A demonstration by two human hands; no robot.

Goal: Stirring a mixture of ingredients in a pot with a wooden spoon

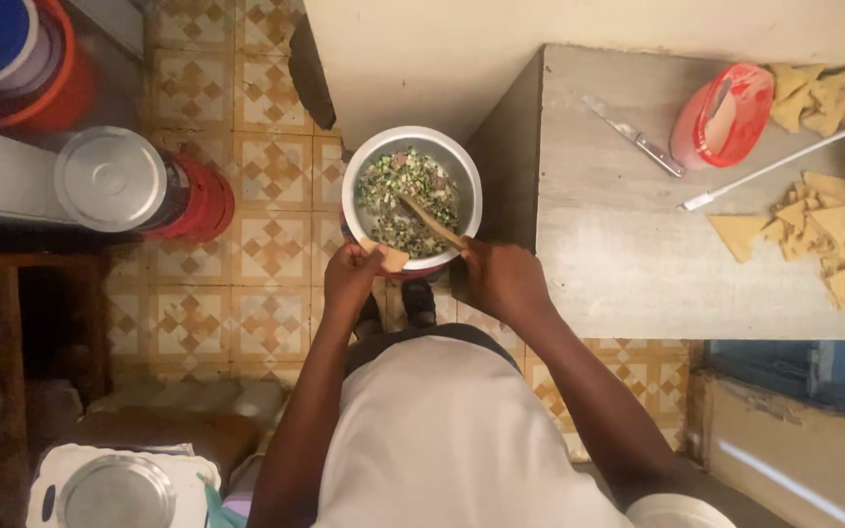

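My left hand [349, 277] pinches a pastry cone [389, 257] at the bowl's [465, 176] near rim, my right hand [503, 279] grips the spoon [430, 220], whose long axis slants far-left into the filling [403, 186], just beyond the cone

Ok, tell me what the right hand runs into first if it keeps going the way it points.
The right hand points up and left along its wooden spoon, so it would likely meet the bowl rim first, then the chopped filling. Depth is unclear from above.
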